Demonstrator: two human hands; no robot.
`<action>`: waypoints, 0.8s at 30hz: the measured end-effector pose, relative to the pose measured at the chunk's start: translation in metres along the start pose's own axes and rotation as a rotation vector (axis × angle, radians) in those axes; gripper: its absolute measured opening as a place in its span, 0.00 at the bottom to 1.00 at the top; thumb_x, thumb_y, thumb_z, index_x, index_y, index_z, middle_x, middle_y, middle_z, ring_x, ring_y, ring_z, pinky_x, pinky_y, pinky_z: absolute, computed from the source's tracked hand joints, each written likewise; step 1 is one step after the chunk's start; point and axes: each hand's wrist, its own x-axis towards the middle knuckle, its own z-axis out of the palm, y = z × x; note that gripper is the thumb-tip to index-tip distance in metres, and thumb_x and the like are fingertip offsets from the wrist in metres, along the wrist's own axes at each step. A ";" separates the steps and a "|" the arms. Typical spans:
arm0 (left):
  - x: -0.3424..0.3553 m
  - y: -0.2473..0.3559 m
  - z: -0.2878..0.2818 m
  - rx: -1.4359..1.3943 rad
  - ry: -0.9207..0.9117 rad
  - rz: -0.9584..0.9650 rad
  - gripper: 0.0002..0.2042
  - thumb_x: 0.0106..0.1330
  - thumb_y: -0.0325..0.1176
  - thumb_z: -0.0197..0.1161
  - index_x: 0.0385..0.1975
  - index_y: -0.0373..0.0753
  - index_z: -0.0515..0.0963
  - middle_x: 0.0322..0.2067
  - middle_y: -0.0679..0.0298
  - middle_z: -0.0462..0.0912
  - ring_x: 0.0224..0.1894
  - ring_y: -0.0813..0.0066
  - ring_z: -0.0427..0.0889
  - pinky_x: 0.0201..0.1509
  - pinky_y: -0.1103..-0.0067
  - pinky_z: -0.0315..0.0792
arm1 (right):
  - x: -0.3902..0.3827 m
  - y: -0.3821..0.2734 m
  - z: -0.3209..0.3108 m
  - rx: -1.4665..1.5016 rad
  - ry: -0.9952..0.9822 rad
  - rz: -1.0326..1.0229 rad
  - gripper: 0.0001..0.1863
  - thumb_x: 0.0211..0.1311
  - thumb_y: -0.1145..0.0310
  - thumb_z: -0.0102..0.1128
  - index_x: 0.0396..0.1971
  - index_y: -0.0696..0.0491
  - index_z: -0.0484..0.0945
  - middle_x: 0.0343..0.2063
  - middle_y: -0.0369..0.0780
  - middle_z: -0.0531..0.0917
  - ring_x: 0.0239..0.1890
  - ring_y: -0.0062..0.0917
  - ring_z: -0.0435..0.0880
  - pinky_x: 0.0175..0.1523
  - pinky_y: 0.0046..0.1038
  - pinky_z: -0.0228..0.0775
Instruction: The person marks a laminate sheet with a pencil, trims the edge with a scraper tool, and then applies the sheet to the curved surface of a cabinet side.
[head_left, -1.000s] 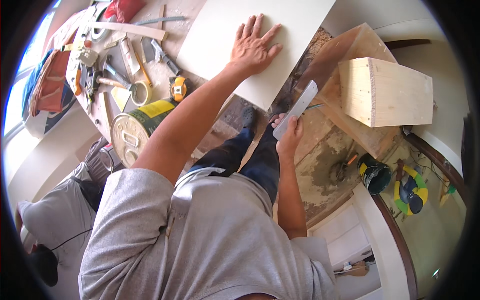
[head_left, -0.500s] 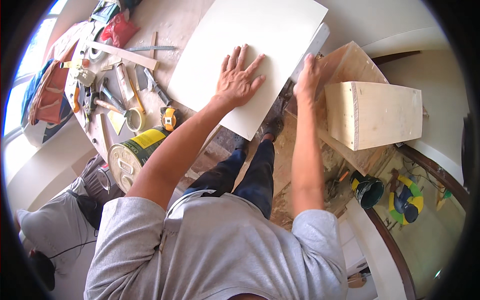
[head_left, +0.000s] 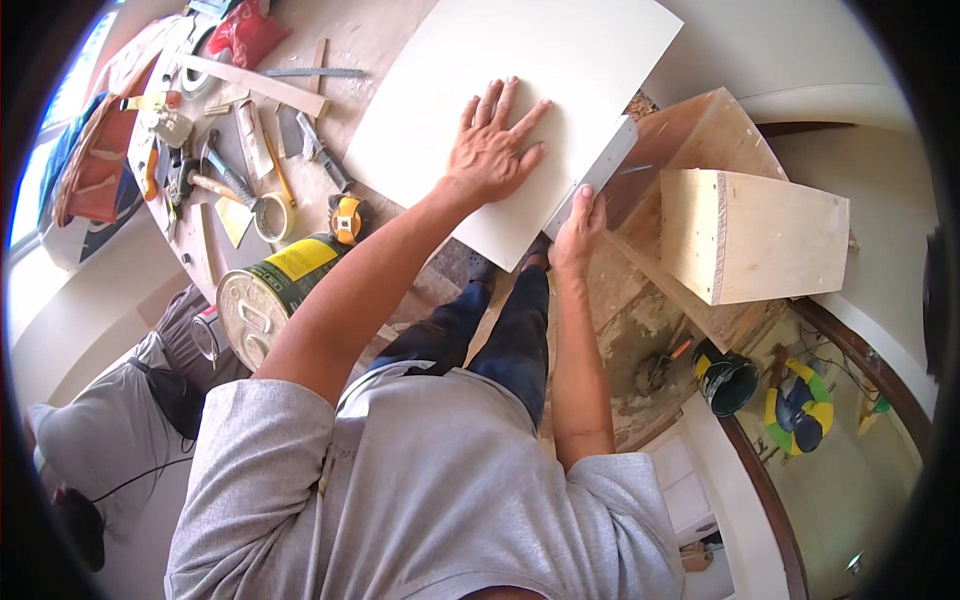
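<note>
A large white board (head_left: 560,60) lies on the worktable ahead of me, its near corner jutting past the table edge. My left hand (head_left: 492,155) rests flat on its top face, fingers spread. At the board's right edge, my right hand (head_left: 578,228) is closed around the near end of a long, flat, pale grey bar (head_left: 606,160). The bar lies along that edge, its far end pointing away from me; its underside is hidden, so its exact kind cannot be told.
To the left are a tape measure (head_left: 347,217), a masking tape roll (head_left: 272,216), a hammer (head_left: 226,190) and a paint can (head_left: 250,310). A wooden box (head_left: 780,235) stands right, a dark bucket (head_left: 727,380) below it. Other people are lower left (head_left: 100,420) and lower right (head_left: 800,410).
My right hand and the pale bar have slid toward me along the board's right edge. My left hand stays flat on the board; the view has shifted slightly.
</note>
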 end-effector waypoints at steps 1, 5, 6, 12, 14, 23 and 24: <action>0.000 -0.002 -0.001 0.004 0.009 -0.008 0.30 0.76 0.63 0.41 0.77 0.68 0.57 0.80 0.52 0.44 0.82 0.53 0.41 0.84 0.59 0.37 | -0.010 0.004 0.003 -0.005 -0.005 0.003 0.29 0.79 0.50 0.51 0.56 0.66 0.73 0.50 0.49 0.81 0.50 0.34 0.79 0.56 0.36 0.72; -0.004 -0.004 0.005 0.016 0.022 -0.009 0.30 0.76 0.63 0.40 0.77 0.68 0.58 0.80 0.52 0.46 0.82 0.53 0.42 0.84 0.59 0.38 | -0.057 0.022 0.010 0.089 0.041 -0.037 0.26 0.80 0.53 0.49 0.48 0.67 0.73 0.41 0.49 0.80 0.43 0.33 0.78 0.51 0.35 0.71; -0.002 -0.002 0.004 0.009 0.039 0.003 0.30 0.76 0.63 0.41 0.77 0.68 0.58 0.80 0.52 0.47 0.82 0.53 0.43 0.84 0.59 0.38 | -0.069 0.026 0.008 0.078 0.031 -0.037 0.26 0.81 0.53 0.49 0.49 0.67 0.73 0.41 0.48 0.80 0.43 0.33 0.77 0.51 0.35 0.71; 0.000 -0.004 0.015 0.010 0.101 0.013 0.30 0.76 0.62 0.41 0.77 0.68 0.59 0.80 0.53 0.48 0.82 0.53 0.44 0.84 0.59 0.37 | -0.121 0.018 0.005 0.228 -0.069 0.218 0.22 0.80 0.54 0.49 0.50 0.63 0.72 0.39 0.45 0.81 0.36 0.25 0.82 0.38 0.29 0.78; 0.004 0.000 0.015 0.004 0.114 0.023 0.30 0.76 0.63 0.41 0.77 0.68 0.59 0.80 0.53 0.48 0.82 0.54 0.44 0.84 0.59 0.37 | -0.148 0.032 0.007 0.285 -0.066 0.210 0.21 0.80 0.53 0.50 0.50 0.60 0.71 0.37 0.43 0.81 0.34 0.23 0.82 0.35 0.28 0.79; -0.005 -0.019 0.002 -0.086 0.031 -0.018 0.32 0.75 0.63 0.44 0.78 0.66 0.57 0.81 0.54 0.45 0.83 0.53 0.39 0.83 0.54 0.35 | -0.110 -0.031 -0.063 -0.303 0.065 -0.118 0.20 0.73 0.58 0.64 0.50 0.59 0.73 0.32 0.41 0.82 0.34 0.27 0.82 0.37 0.31 0.79; -0.007 -0.019 0.007 -0.154 0.002 -0.010 0.33 0.74 0.63 0.46 0.78 0.65 0.57 0.81 0.55 0.45 0.83 0.52 0.38 0.83 0.53 0.35 | -0.098 -0.057 -0.078 -0.366 0.168 -0.253 0.24 0.70 0.57 0.67 0.51 0.62 0.74 0.35 0.43 0.82 0.36 0.31 0.82 0.41 0.36 0.79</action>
